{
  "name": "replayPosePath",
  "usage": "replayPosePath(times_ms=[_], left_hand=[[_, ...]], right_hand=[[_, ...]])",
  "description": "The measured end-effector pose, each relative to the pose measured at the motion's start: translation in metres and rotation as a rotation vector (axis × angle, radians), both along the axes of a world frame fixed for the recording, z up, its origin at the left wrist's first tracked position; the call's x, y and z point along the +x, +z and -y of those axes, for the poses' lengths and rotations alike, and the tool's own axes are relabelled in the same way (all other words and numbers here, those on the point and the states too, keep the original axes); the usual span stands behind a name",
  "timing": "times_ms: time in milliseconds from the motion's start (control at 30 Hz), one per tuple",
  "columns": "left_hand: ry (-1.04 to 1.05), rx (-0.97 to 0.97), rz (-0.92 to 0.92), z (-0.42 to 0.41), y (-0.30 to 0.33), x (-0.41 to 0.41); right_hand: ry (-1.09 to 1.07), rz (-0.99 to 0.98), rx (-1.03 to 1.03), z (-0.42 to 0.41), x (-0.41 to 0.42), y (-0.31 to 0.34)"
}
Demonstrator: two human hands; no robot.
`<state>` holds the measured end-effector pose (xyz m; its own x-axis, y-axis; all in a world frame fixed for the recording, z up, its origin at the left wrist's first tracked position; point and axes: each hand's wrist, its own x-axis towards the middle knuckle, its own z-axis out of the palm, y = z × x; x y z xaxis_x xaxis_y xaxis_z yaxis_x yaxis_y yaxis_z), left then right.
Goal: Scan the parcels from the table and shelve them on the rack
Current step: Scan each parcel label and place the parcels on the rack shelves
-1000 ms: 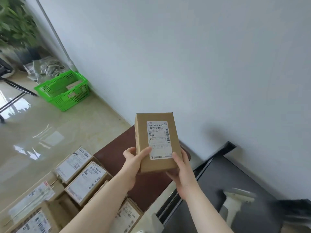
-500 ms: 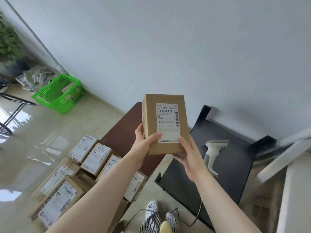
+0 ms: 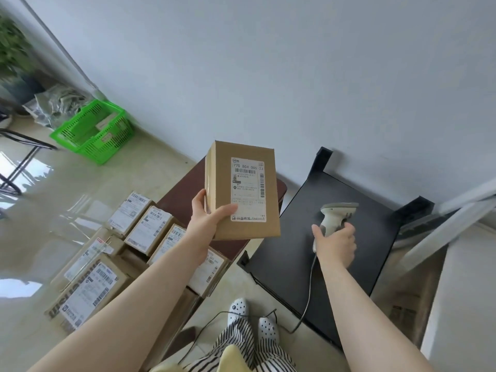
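Left hand [image 3: 208,221] grips the box [image 3: 241,190] upright, thumb across its front, while right hand [image 3: 335,242] curls round the scanner [image 3: 334,217] handle.

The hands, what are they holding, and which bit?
The left hand holds the cardboard box by its lower left corner, thumb on the label side. The right hand grips the scanner by its handle.

Pretty bright daylight coming in from the left, big white glare patches on the shiny floor [image 3: 53,200]. Soft shadows only. Wide-angle lens bends the wall [image 3: 295,63] lines, and the plant [image 3: 10,49] at the left edge is smeared blurry.
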<state>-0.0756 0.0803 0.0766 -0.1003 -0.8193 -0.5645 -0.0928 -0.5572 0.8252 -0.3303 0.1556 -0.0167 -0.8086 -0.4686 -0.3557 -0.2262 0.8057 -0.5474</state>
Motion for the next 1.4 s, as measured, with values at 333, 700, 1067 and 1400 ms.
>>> replayPosePath(times_ms=[333, 700, 1067, 1400], left_hand=[[0.014, 0.027, -0.022, 0.001, 0.0, 0.017], [-0.152, 0.03, 0.029, 0.043, 0.014, 0.045], [-0.194, 0.044, 0.039, 0.059, 0.023, 0.058], [-0.177, 0.052, 0.019, 0.06, 0.017, 0.059]], right_hand=[[-0.226, 0.31, -0.277, 0.016, -0.005, 0.009], [0.869, 1.055, -0.4, 0.044, -0.031, 0.132], [1.061, 0.932, -0.203, 0.074, -0.024, 0.154], [1.006, 0.926, -0.224, 0.075, -0.016, 0.157]])
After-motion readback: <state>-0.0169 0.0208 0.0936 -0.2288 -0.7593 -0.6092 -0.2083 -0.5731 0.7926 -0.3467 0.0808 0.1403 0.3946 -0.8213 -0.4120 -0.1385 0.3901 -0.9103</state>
